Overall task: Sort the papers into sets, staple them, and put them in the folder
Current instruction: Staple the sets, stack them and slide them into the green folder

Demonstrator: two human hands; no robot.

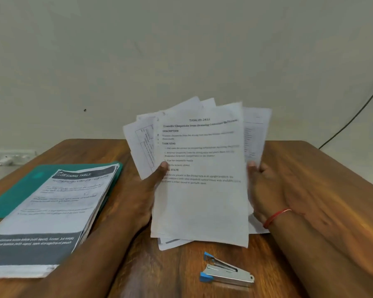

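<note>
Fanned sheaf of printed papers (199,179) held upright above the wooden table (310,190), lower edges near the top; left hand (146,190) on the left edge, thumb over the front sheet, fingers hidden behind; right hand (263,186) on the right edge, fingertips curled round the margin, remaining fingers out of sight. Light, limp, slippery sheets — likely to splay or slide unless squared and pinched near a corner. Blue-tipped stapler (226,271) lying open just below the sheaf; a second stack of leaflets (52,211) on a green folder (15,194) at left, well apart — nothing blocking the way; a dark cable (353,117) against the wall.
</note>
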